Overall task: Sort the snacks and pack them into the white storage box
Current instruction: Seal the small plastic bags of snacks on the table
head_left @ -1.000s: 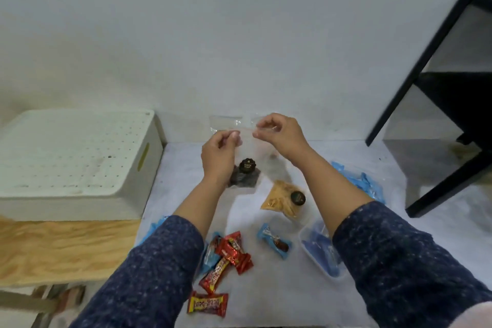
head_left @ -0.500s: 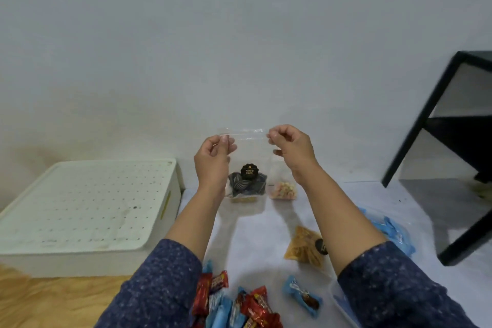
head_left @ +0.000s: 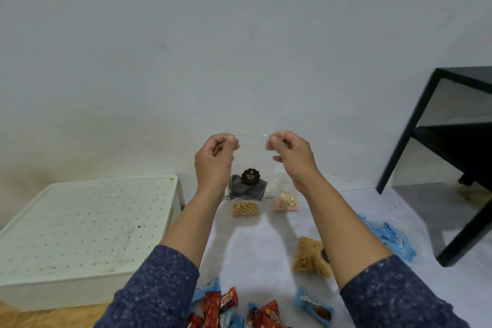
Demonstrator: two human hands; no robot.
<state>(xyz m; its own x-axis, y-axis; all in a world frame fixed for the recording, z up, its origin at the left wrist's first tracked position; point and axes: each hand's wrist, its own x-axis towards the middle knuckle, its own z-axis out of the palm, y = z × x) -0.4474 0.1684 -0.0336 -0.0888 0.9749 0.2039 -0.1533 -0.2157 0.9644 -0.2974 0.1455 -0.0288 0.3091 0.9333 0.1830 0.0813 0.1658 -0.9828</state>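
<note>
White storage box (head_left: 87,224), lid on, stands at the left beside the grey mat (head_left: 266,242); its contents are hidden. Left hand (head_left: 213,160) and right hand (head_left: 291,157), raised above the mat's far edge, each pinch a top corner of a clear bag (head_left: 251,157) between thumb and curled fingers; the film is barely visible, dark striped pieces and a black label showing at its bottom. Peanut pouch (head_left: 245,208) and pastel candy pouch (head_left: 285,202) lie near the far edge. Red and blue wrapped bars (head_left: 226,306) are cut off at the near edge. The right forearm partly covers an orange snack bag (head_left: 308,255). Blue packets (head_left: 391,239) lie at the right edge.
</note>
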